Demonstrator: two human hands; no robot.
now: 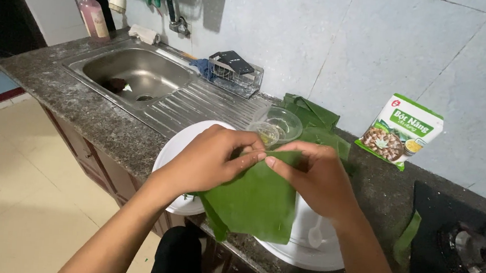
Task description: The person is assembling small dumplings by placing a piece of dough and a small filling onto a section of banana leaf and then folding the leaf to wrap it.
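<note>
A green leaf [255, 203] is held above a white plate [309, 252] at the counter's [90, 114] front edge. Its upper edge is pinched by both hands: the left hand [210, 160] has thumb and fingers closed on the leaf's top left, the right hand [317, 179] has its fingertips closed on the top right, and the two sets of fingertips nearly meet. A second white plate [176, 149] lies under the left hand. Just behind the hands stand two small clear bowls [281, 125], with more folded leaves [313, 116] beside them. A printed packet [401, 130] leans against the wall. The steel sink [136, 75] lies to the left, a black stove [463, 243] to the right.
</note>
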